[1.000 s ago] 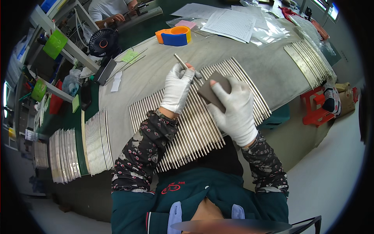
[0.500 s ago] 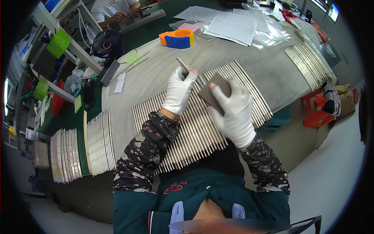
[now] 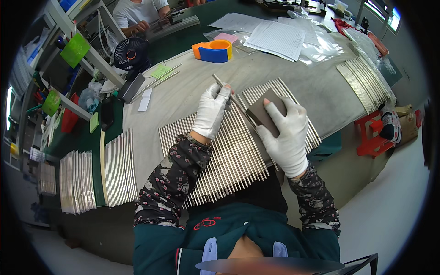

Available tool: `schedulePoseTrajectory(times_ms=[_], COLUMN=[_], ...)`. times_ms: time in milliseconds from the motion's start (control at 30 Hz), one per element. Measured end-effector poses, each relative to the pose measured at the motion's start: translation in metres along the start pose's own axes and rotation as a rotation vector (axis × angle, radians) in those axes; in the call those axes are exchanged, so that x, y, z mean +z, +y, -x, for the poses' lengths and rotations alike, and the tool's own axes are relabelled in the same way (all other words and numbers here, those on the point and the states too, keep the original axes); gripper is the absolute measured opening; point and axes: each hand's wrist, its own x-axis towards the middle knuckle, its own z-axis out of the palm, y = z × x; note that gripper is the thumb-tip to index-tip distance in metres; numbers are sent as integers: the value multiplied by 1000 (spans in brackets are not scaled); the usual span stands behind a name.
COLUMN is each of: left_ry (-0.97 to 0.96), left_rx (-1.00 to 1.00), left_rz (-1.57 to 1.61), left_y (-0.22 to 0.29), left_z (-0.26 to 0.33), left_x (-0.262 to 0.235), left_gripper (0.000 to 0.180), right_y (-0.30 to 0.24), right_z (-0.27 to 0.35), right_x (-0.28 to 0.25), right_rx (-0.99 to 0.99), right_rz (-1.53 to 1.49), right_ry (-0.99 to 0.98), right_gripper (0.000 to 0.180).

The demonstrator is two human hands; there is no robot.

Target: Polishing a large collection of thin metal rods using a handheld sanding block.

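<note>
My left hand [image 3: 211, 112], in a white glove with bare fingertips, pinches a thin metal rod [image 3: 217, 79] near its far end. That rod slants toward me, over the gap between two groups of rods. A flat grey-brown sanding block [image 3: 265, 111] is gripped in my gloved right hand [image 3: 290, 137], its left edge close to or against the held rod. Beneath my left hand, a wide row of silver rods [image 3: 229, 158] lies side by side on the table. Another group of rods [image 3: 279, 89] lies on the right, partly covered by the block and my right hand.
More rod bundles lie at the left [image 3: 120, 167] and far right [image 3: 364, 87]. An orange-and-blue tape dispenser [image 3: 213, 51], papers [image 3: 275, 40] and a black fan [image 3: 131, 53] stand farther back. Across the table a person [image 3: 137, 16] works. A red stool [image 3: 372, 137] is at right.
My right hand and the sanding block have moved right and slightly toward me. The gap between the rod groups shows more. My left hand keeps its pinch on the rod; the view shifted slightly.
</note>
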Motion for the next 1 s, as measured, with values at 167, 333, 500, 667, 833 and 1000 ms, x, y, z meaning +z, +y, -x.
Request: schedulePoseTrajectory(times_ms=[167,333,500,667,833,1000], left_ry=[-40,-53,-48,-27,-12,4], left_rx=[42,106,43,-16,-2,-40], left_rz=[13,4,-41,-35,-42,-69], left_y=[-2,5,-4,-7,-1,-3], left_z=[0,2,0,-2,-2,0], left_x=[1,4,-1,-6,2,-4], left_gripper=[23,20,21,20,21,20], right_y=[-7,-18,15,-16,-7,15], right_z=[-11,-18,-22,-12,-15,-10], right_x=[16,4,11,15,6,13], right_rx=[-34,-59,159,-86,-22,146], right_rz=[19,-34,202,-5,-26,159], right_ry=[-8,-7,-13,-23,40,-49], right_gripper=[54,48,49,48,52,47])
